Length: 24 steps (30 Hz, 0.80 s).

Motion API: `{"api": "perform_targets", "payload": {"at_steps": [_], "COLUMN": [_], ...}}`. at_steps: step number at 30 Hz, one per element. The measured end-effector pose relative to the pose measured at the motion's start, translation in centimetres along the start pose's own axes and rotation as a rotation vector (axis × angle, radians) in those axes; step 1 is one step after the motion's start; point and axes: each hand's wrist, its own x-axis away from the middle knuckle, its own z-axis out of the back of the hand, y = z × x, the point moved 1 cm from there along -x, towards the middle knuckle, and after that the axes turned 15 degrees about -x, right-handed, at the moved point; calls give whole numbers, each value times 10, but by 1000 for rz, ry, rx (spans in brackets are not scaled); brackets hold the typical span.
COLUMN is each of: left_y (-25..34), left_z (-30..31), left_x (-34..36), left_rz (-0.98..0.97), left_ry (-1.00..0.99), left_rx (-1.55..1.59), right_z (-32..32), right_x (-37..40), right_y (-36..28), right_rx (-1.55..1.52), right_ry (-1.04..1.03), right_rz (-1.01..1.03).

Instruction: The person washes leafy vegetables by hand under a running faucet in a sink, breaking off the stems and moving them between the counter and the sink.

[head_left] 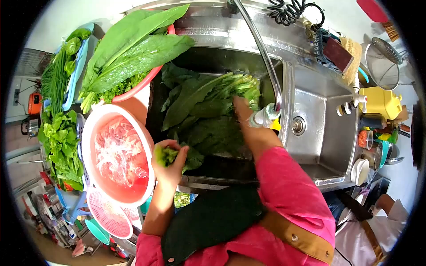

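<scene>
Large dark green leaves with pale stems (pixel 208 106) lie heaped in the left sink basin (pixel 213 55). My right hand (pixel 242 110) reaches into this heap near the stem ends, below the faucet (pixel 265 116). Its fingers are mostly hidden among the leaves. At the basin's near left corner, my left hand (pixel 171 166) is closed around a bunch of leafy greens (pixel 191 160), with cut light green stalk ends showing at the fingers. Just left of that hand stands a white-rimmed basin (pixel 150 146) holding pinkish meat and clear plastic (pixel 122 153).
A red basin (pixel 153 75) piled with big leaves (pixel 133 48) stands behind the meat. Further left are a blue tray (pixel 84 48) of greens and leafy bunches (pixel 62 148). The right sink basin (pixel 326 84) adjoins mine. Another person's sleeve (pixel 355 244) shows at lower right.
</scene>
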Motion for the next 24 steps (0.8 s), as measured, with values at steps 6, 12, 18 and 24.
{"api": "perform_targets", "payload": {"at_steps": [6, 12, 18, 24], "left_y": [-7, -18, -27, -22], "left_z": [-40, -111, -135, -154], "left_x": [-34, -42, -30, -1], "left_rz": [1, 54, -45, -196], "left_ry": [-264, -419, -619, -734], "left_rx": [-38, 77, -327, -207], "right_z": [73, 96, 126, 132], "right_x": [85, 187, 214, 211], "right_y": [-22, -64, -64, -58], "right_rx": [-348, 242, -256, 99], "right_ry": [-395, -577, -206, -194], "right_rz": [85, 266, 356, 341]}}
